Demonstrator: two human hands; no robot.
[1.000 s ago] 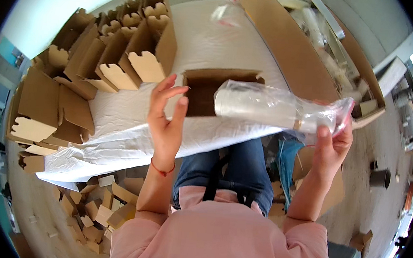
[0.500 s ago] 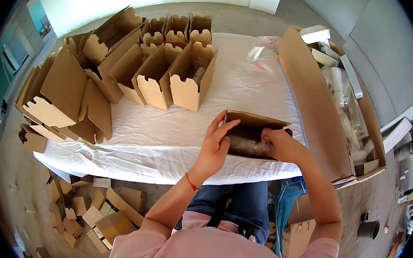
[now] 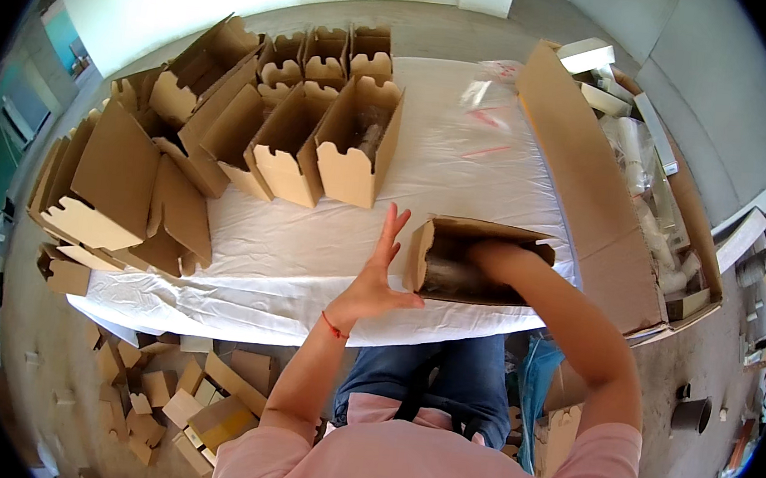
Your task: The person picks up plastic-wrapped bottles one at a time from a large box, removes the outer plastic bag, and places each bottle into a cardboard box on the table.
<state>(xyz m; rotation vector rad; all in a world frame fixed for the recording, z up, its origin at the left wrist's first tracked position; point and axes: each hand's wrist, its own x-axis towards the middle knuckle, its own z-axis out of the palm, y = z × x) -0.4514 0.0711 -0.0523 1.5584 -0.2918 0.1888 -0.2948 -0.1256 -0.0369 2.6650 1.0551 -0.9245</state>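
The right hand point(image 3: 496, 259) was inside the open box point(image 3: 416, 256), its grip too hidden to tell, apparently settling the plastic-wrapped item point(image 3: 451, 279) along the box's near wall, while the left hand point(image 3: 373, 286) hung spread just left of it, the next move seemingly calling for withdrawal.

The right hand point(image 3: 495, 258) reaches deep into a box point(image 3: 416, 258), its fingers hidden, beside a plastic-wrapped cylinder point(image 3: 448, 279), while the left hand point(image 3: 369, 291), fingers spread, is just beside the box's left end. Open boxes point(image 3: 349, 177) stand on the left of the white cloth point(image 3: 447, 185), and a carton point(image 3: 581, 211) of wrapped goods lies to the right. Below, small boxes point(image 3: 223, 418) litter the floor point(image 3: 61, 425).
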